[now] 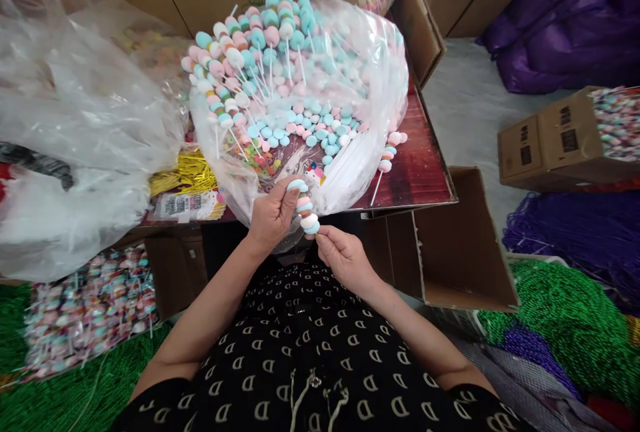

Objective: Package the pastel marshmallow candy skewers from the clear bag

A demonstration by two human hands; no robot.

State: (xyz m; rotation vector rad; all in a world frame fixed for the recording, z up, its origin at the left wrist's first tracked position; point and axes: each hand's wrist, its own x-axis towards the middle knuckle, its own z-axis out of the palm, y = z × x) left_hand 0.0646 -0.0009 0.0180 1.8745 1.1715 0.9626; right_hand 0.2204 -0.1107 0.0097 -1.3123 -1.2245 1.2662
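A marshmallow skewer [307, 213] of blue, pink and white pieces is held between both hands, just in front of the table edge. My left hand [273, 219] is closed, thumb and fingers pinching a blue marshmallow [297, 185] at the skewer's upper end. At its lower end, my right hand [346, 255] is closed in a pinch; the stick there is mostly hidden by the fingers. Just beyond the hands is a clear plastic bag [390, 72], opened wide, with loose marshmallows [320, 127], ring-shaped gummies [265, 164] and white sticks [345, 172] in it. Finished-looking marshmallow skewers [270, 35] lie fanned across its far side.
One marshmallow skewer [385, 165] lies on the red table [425, 165] at the right. Gold twist ties [193, 172] and printed packets [187, 207] lie left. A cardboard box [460, 245] stands below right; large plastic bags [75, 85] fill the left. Packed skewers [95, 309] sit lower left.
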